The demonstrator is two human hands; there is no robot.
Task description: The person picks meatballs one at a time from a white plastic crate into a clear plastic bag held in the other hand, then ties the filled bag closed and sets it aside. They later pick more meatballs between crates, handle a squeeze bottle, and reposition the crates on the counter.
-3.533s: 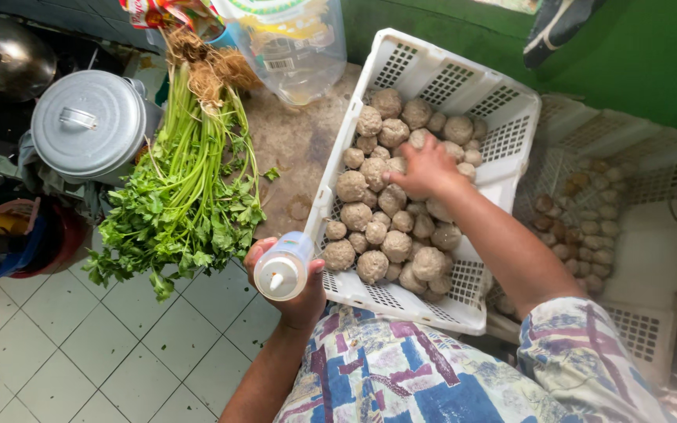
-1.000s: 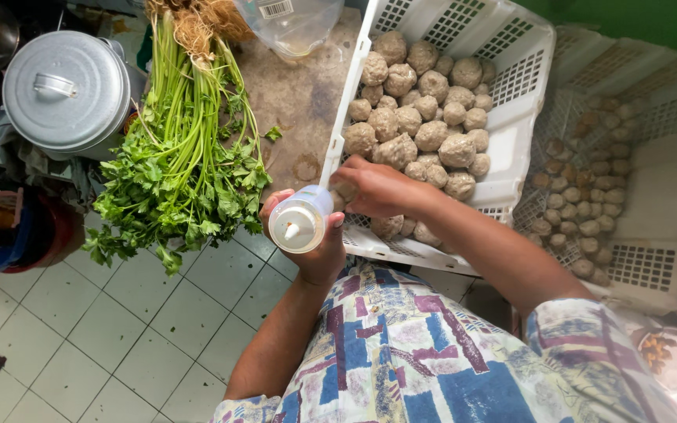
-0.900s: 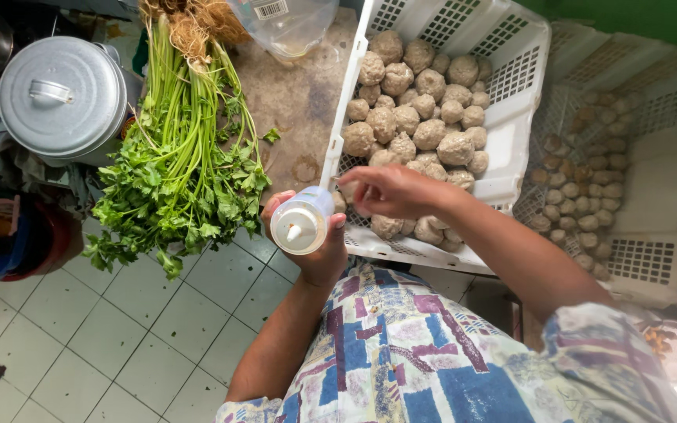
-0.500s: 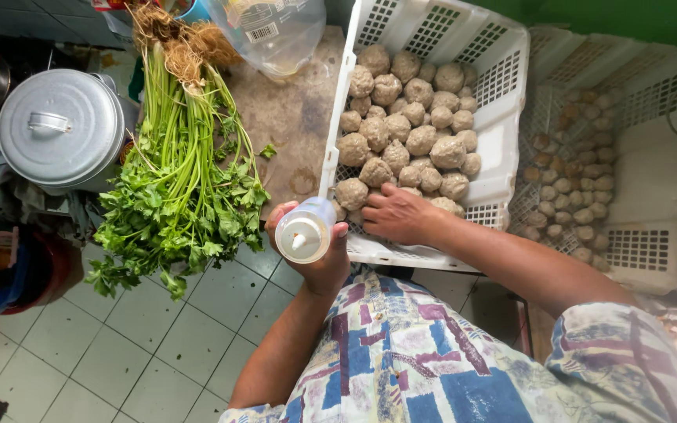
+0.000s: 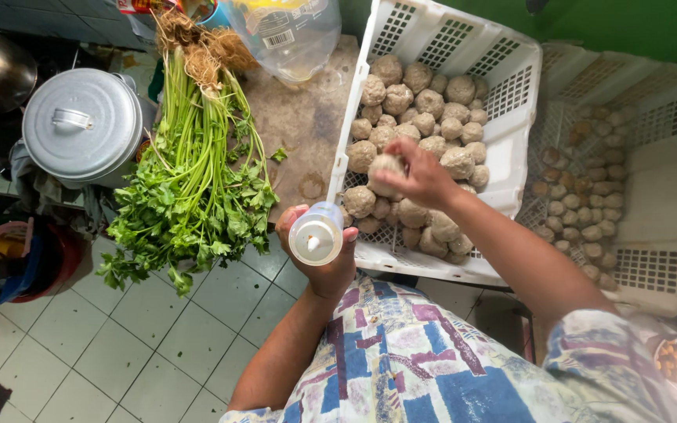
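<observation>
Pale square floor tiles (image 5: 103,345) filled the near left of the view, seen from above, and the person's patterned blue, white and maroon shirt (image 5: 448,368) filled the near right. Just beyond the shirt, the left hand (image 5: 319,251) was closed around a small white plastic bottle (image 5: 316,234), held upright with its nozzle cap pointing up toward the viewer. A little farther on and to the right, the right hand (image 5: 417,176) hovered over a white slotted plastic crate (image 5: 511,149), its fingers pinched around one beige meatball (image 5: 384,168). Below that hand, the crate held a heap of similar round meatballs (image 5: 425,117), piled against each other. To the left of the crate, a bunch of leafy green celery (image 5: 190,180) lay on a worn brown surface (image 5: 307,133), its leaves toward the person and its roots away. Left of the greens stood a round metal pot with a lid (image 5: 84,125). At the far edge sat a clear plastic bag (image 5: 291,35). To the right, a second white crate (image 5: 628,188) held smaller brownish balls (image 5: 581,204).
</observation>
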